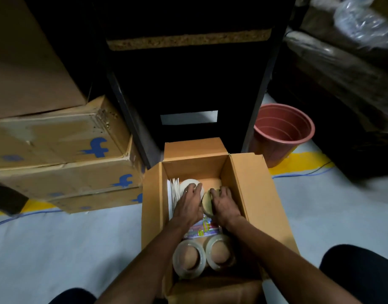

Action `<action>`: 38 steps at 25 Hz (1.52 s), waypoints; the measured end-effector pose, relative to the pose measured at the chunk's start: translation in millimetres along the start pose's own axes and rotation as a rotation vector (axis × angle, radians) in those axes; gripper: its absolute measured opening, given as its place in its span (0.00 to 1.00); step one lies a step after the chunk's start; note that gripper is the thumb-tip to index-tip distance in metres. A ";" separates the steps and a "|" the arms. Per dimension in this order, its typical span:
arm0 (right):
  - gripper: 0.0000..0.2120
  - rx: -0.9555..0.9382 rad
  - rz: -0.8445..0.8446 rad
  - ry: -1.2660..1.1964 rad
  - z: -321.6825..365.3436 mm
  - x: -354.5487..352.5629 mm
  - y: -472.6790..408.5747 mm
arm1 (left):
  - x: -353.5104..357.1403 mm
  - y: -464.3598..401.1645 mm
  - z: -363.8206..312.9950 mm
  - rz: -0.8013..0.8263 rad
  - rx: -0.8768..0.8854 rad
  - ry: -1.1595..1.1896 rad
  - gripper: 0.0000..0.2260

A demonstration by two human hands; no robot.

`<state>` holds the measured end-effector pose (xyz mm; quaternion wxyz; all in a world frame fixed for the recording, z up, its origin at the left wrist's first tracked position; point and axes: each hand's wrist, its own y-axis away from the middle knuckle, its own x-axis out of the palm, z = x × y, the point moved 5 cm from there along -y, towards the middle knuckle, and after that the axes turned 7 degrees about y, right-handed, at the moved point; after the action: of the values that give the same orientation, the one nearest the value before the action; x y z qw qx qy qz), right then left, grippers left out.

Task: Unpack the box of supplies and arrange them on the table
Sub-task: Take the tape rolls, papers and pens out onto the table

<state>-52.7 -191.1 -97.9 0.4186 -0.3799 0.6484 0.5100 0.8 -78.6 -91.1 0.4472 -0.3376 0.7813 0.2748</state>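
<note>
Dim room: pale grey floor (57,242) with a yellow stripe (303,160) (a blue cable (298,173) trails beside it), dark furniture (188,84), possibly a desk.

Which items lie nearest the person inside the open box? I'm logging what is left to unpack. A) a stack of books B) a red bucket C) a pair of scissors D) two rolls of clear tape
D: two rolls of clear tape lie side by side at the near end of the open box, below both forearms.
</note>
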 end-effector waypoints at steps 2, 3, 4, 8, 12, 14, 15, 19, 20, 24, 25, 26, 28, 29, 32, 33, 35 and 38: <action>0.52 0.007 0.008 0.044 1.6 9.1 -8.6 | 4.8 -11.6 1.6 0.014 0.012 -0.051 0.40; 0.54 0.013 0.023 0.031 1.7 13.6 -14.1 | 5.6 -17.1 5.3 0.032 -0.005 -0.089 0.43; 0.55 0.021 0.037 -0.001 1.6 15.7 -18.1 | 5.2 -21.6 10.6 0.047 -0.031 -0.124 0.46; 0.54 0.029 0.055 -0.013 1.2 24.1 -29.6 | 2.4 -31.1 32.3 0.056 -0.198 -0.181 0.51; 0.50 0.027 0.043 0.056 4.6 25.6 -36.9 | 7.3 -35.4 42.2 0.049 -0.231 -0.319 0.54; 0.51 0.016 0.050 0.073 3.4 26.6 -39.6 | 12.5 -40.0 44.8 0.053 -0.213 -0.364 0.55; 0.51 0.016 0.044 0.080 2.5 27.0 -40.8 | 14.2 -42.1 45.0 0.044 -0.209 -0.390 0.55; 0.55 -0.002 0.015 0.105 0.1 28.3 -40.8 | 18.1 -48.3 44.4 -0.024 -0.234 -0.431 0.52; 0.57 -0.003 0.009 0.112 0.3 26.7 -40.5 | 17.1 -48.4 43.9 -0.053 -0.239 -0.435 0.50; 0.49 0.013 -0.001 0.044 0.2 27.1 -46.6 | 12.0 -46.7 42.9 -0.125 -0.279 -0.384 0.43; 0.45 0.015 -0.021 0.024 -0.4 27.2 -48.3 | 11.1 -46.1 43.6 -0.137 -0.285 -0.372 0.44; 0.43 0.010 -0.022 0.012 -0.7 25.6 -47.3 | 10.4 -45.2 44.2 -0.150 -0.288 -0.361 0.44; 0.42 -0.023 -0.010 0.039 0.7 17.3 -38.6 | 9.6 -42.2 45.4 -0.161 -0.280 -0.359 0.44; 0.40 -0.046 -0.019 0.069 0.7 13.7 -36.0 | 9.2 -40.8 44.9 -0.168 -0.267 -0.369 0.43; 0.39 -0.047 -0.042 0.076 -4.4 -1.5 -27.2 | 3.5 -35.0 41.0 -0.189 -0.235 -0.318 0.41; 0.40 -0.033 -0.060 0.069 -6.8 -6.8 -25.0 | 0.8 -34.5 40.8 -0.202 -0.227 -0.272 0.42; 0.41 -0.043 -0.090 0.071 -7.4 -21.0 -18.4 | -6.6 -33.7 41.4 -0.237 -0.211 -0.137 0.43; 0.41 -0.064 -0.151 -0.003 -10.4 -40.5 -8.6 | -15.7 -27.0 42.8 -0.332 -0.241 0.189 0.47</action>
<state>-31.7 -200.3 -61.8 0.4445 -0.4404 0.6006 0.4978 49.5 -59.7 -99.8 0.3675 -0.5370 0.7149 0.2559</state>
